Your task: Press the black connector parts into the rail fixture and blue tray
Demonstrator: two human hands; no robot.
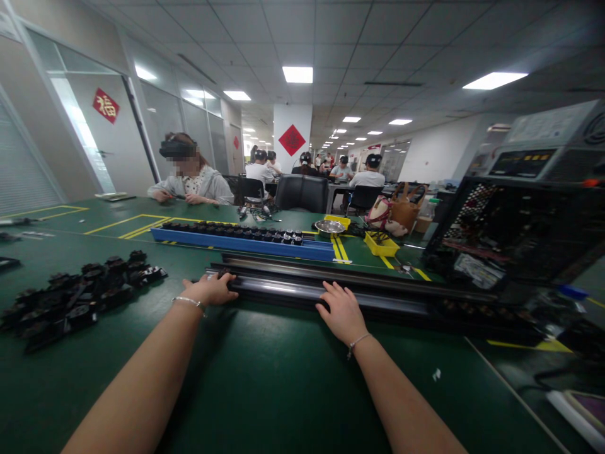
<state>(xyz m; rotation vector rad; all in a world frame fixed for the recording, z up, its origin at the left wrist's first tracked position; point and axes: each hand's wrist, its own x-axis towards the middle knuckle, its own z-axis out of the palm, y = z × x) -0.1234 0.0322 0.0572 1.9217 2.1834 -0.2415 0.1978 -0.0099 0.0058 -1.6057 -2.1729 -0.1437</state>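
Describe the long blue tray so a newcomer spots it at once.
On the green table, find the long black rail at the left hand and right hand. Just beyond it lies the tray, carrying black parts; its blue colour sets it apart from the rail.

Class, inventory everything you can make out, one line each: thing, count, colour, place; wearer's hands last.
Table: one, green, foreground
Tape strips: several, yellow, on table
Black rails: count unclear, black, centre
Blue rail: one, blue, beyond black rails
Small parts: many, black, piled left and along blue rail
Metal dish: one, silver, behind blue rail's right end
Yellow trays: two, yellow, near dish
Equipment stack: one, black and grey, right
Bags: two, brown and pink, right background
Chairs: several, black, background
Red signs: at least three, red, background
Ceiling lights: many, white, overhead
People: several, mostly pale clothing, beyond table
Bracelets: two, silver, foreground
Left hand: one, bare, at black rails' left end
Right hand: one, bare, on black rails
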